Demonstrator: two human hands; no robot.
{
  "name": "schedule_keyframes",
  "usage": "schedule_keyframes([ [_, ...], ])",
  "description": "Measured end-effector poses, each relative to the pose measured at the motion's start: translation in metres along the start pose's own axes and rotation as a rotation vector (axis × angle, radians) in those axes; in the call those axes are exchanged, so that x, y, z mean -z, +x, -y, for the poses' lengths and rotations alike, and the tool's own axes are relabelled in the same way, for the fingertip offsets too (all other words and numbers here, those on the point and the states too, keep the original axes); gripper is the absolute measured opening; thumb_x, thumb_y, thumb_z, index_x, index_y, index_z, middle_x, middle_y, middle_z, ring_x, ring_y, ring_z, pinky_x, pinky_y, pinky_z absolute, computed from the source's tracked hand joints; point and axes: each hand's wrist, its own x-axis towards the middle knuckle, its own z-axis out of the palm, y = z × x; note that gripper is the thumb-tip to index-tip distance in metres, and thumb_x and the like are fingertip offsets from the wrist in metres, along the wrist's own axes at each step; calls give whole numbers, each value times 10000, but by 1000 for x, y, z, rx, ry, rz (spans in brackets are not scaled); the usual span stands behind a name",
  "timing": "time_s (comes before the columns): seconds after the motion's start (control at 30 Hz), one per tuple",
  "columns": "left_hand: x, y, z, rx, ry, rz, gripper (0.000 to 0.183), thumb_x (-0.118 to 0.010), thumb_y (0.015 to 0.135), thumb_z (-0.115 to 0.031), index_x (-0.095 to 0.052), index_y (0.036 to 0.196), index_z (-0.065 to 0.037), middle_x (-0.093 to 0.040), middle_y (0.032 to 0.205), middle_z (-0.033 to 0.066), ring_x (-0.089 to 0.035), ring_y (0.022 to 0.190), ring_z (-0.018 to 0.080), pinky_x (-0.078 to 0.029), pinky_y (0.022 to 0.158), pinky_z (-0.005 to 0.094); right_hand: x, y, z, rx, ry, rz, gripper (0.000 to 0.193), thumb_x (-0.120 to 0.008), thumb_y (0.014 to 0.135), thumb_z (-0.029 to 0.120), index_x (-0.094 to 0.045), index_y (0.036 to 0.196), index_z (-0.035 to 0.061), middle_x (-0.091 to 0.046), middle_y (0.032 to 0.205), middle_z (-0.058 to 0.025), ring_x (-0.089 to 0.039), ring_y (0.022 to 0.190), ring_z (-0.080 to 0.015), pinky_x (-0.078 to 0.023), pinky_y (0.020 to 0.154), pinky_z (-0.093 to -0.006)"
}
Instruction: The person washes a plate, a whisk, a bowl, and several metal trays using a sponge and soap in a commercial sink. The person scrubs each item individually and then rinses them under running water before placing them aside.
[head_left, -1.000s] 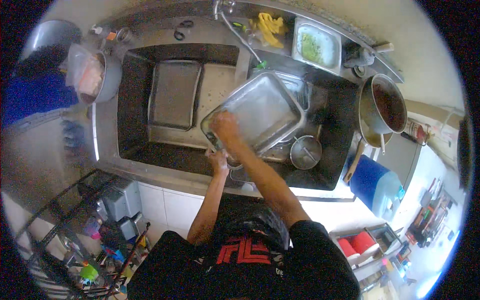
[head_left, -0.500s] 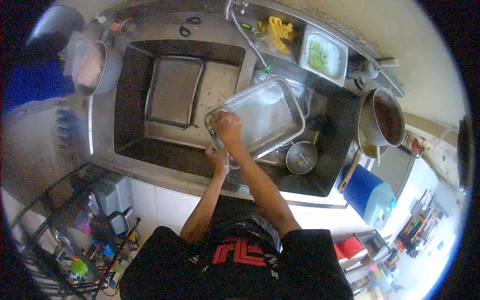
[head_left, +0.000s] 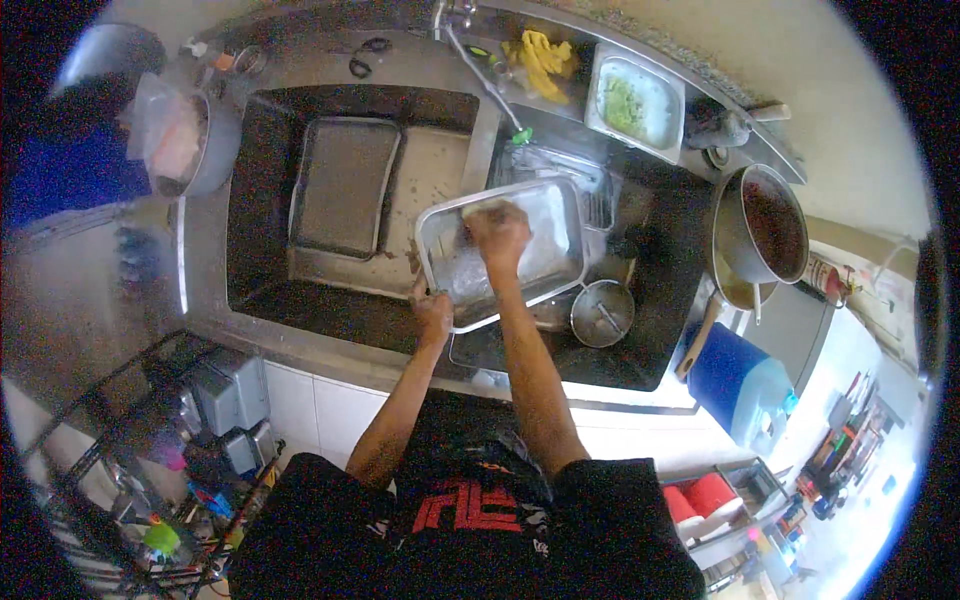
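Observation:
A rectangular metal pan (head_left: 575, 225) is held tilted over the divider between the two sinks. My left hand (head_left: 432, 312) is closed on the pan's near left corner, thumb at the rim. Inside the pan, my right hand (head_left: 503, 235) presses toward the bottom with curled fingers. Under those fingers is a pale, sponge-like pad (head_left: 486, 207), mostly hidden and blurred. Right of the pan, a small round metal pot (head_left: 602, 313) rests in the right sink. The tap's hose (head_left: 480, 75) with a green tip (head_left: 522, 136) hangs beyond the pan.
A dark flat tray (head_left: 345, 185) leans in the left sink (head_left: 265, 290). Along the back ledge are yellow cloth or gloves (head_left: 543, 62) and a metal container with green bits (head_left: 636, 105). Large pots stand at left (head_left: 215, 145) and right (head_left: 770, 225), near a blue jug (head_left: 735, 380).
My right hand has moved from the pan's left rim into its inside. The pan has turned flatter and shifted slightly left and down. My left hand still holds the near corner.

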Motion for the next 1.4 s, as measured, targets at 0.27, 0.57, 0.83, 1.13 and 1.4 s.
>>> schedule_keyframes([
  [0.27, -6, -24, -56, -78, -118, -22, 393, -527, 645, 20, -551, 1037, 14, -538, 967, 107, -507, 851, 191, -408, 808, 328, 7, -32, -103, 113, 184, 177, 285, -687, 728, 240, -584, 884, 24, -633, 837, -163, -620, 744, -291, -487, 619, -358],
  [0.57, 20, -34, -42, -84, -69, -361, 277, -521, 635, -2, -553, 905, 50, -523, 854, 101, -509, 812, 221, -415, 772, 357, 2, 14, -47, 662, -8, -91, 423, -531, 825, 342, -497, 1157, 83, -475, 1153, -228, -467, 1062, -377, -451, 788, -480],
  [0.83, 37, -23, -25, -402, 378, -328, 315, -467, 605, 10, -595, 890, 43, -593, 771, 143, -524, 721, 249, -417, 726, 361, 1, -46, -112, 133, -106, 238, 528, -505, 823, 405, -479, 1191, 28, -463, 1192, -270, -445, 1109, -392, -325, 962, -488],
  [1.13, 1, -28, -33, -366, -105, -234, 221, -494, 602, 25, -544, 817, 17, -515, 703, 23, -472, 648, 160, -412, 628, 307, 56, -130, -70, 416, 24, 195, 616, -451, 847, 482, -443, 1195, -26, -428, 1231, -278, -366, 1168, -456, -251, 1010, -496],
  [1.4, -15, -61, -50, -384, -175, -304, 347, -549, 655, 20, -534, 1002, 36, -568, 929, 80, -526, 795, 170, -436, 734, 289, 90, -144, -39, 629, 336, 216, 362, -362, 909, 278, -497, 1118, 15, -491, 1172, -241, -487, 1063, -394, -282, 1007, -479],
])
